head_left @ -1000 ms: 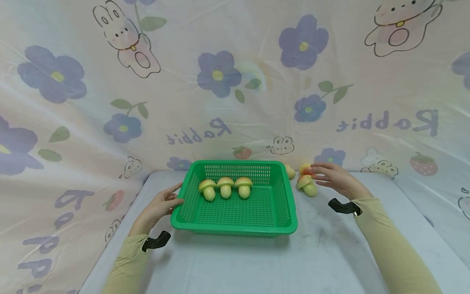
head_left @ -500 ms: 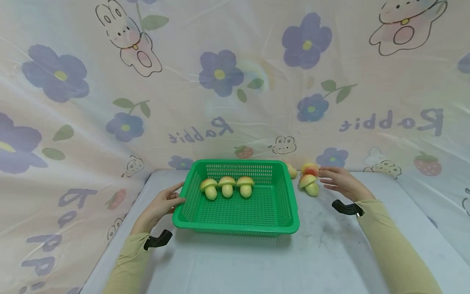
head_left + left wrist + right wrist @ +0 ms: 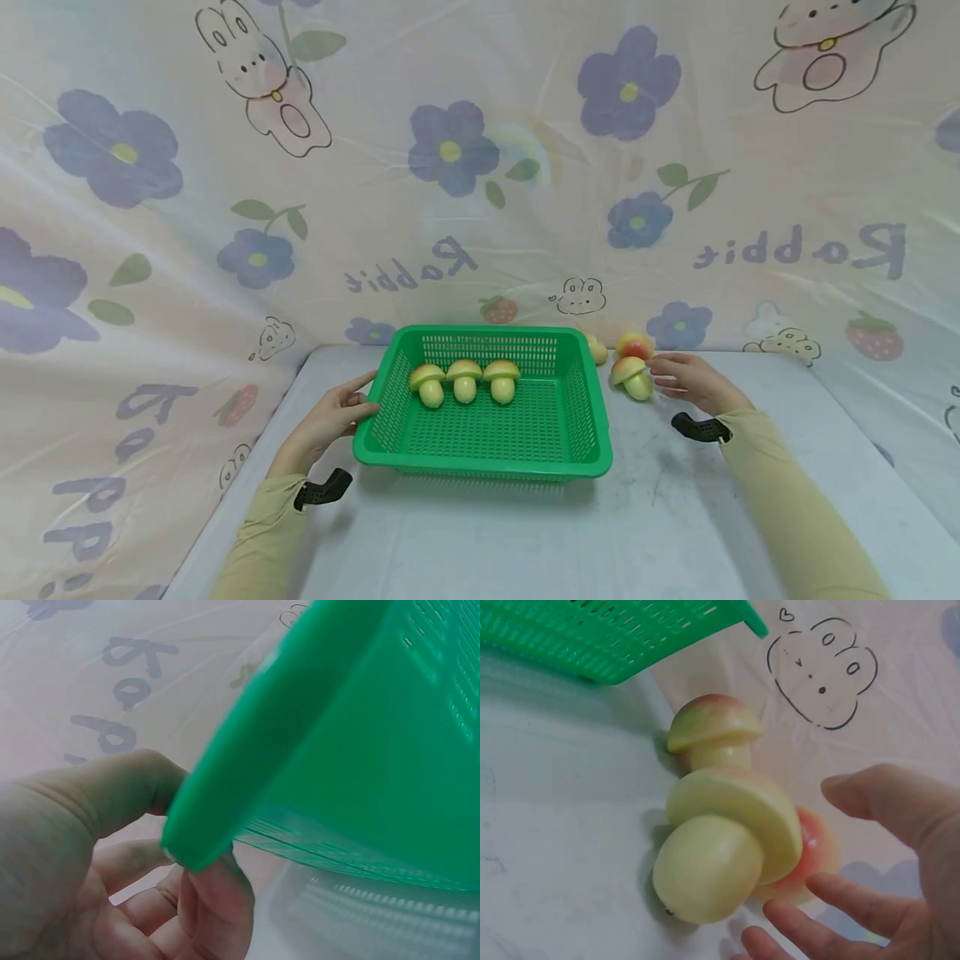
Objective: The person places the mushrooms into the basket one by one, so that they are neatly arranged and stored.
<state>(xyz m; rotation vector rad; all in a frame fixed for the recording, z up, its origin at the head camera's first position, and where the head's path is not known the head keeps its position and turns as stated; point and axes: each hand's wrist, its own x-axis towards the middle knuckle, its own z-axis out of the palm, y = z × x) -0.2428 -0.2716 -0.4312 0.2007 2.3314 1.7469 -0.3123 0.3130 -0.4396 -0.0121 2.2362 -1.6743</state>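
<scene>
Rabbits, purple flowers and strawberries are printed on the pale curtain (image 3: 360, 200) hung behind a white worktop (image 3: 465, 533). By the left hand (image 3: 322, 427), the left end of a green basket (image 3: 480, 468) is gripped, its rim pinched between thumb and fingers. At the basket's other side, nothing is held by the right hand (image 3: 693, 383); its fingers are extended, with thumb and fingertips spread well apart, just beside the loose mushrooms. Whether any of these is touched cannot be told. Nearest to it are a tilted mushroom (image 3: 634, 382), its stem pointed toward the front, and a red-tinted mushroom (image 3: 636, 346) partly hidden behind that one. Only a pale part of the far mushroom (image 3: 597, 350) is shown past the basket's corner by the head view, whereas its rounded, reddish cap and stem are revealed by the right wrist view. In the left wrist view, curled fingers are seen beneath the rim. Within the basket, three yellow-green mushrooms (image 3: 464, 382) are laid in a row toward the back left, caps toward the rear wall; the perforated floor is seen in front of them.
</scene>
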